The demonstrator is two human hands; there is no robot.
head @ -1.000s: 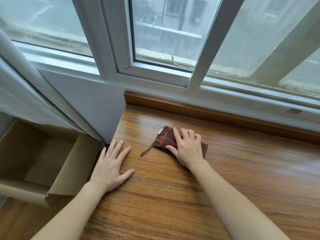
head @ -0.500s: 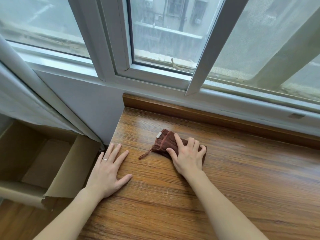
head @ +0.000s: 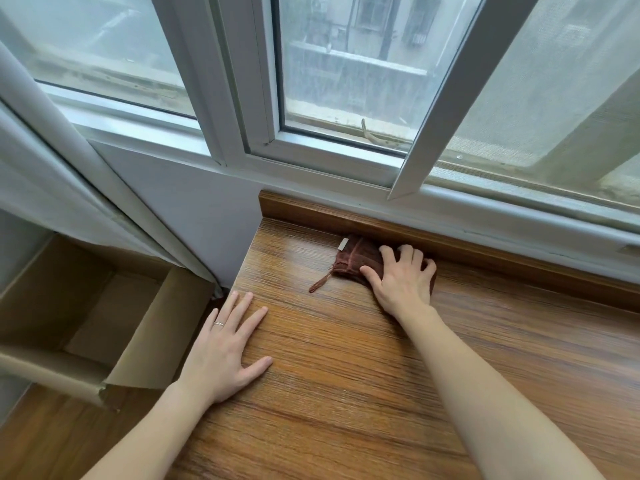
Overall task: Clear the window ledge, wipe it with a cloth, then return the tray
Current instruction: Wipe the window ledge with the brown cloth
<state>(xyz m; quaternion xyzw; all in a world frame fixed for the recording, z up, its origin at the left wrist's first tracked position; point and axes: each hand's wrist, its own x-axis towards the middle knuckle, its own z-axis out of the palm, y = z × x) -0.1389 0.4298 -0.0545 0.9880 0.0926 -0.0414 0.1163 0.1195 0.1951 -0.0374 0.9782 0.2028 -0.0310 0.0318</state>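
While the left hand point(head: 221, 351) lies flat on the brown wood-grain window ledge point(head: 346, 375), its fingers straight and spread and holding nothing, a thin silver ring point(head: 218, 323) shows on one finger. That hand sits at the ledge's left edge. Further back, the right hand point(head: 401, 278) presses down on a small crumpled dark brown cloth point(head: 356, 259), fingers spread and slightly bent over the fabric, thumb out to the left. This cloth lies on the ledge against the raised wooden strip point(head: 485, 252) under the white window frame point(head: 311, 157). From its left corner a thin loop point(head: 320, 282) trails across the wood, and a small white tag point(head: 343, 243) shows at its top. Below the ledge, to the left, stands an open brown cardboard box point(head: 138, 337).
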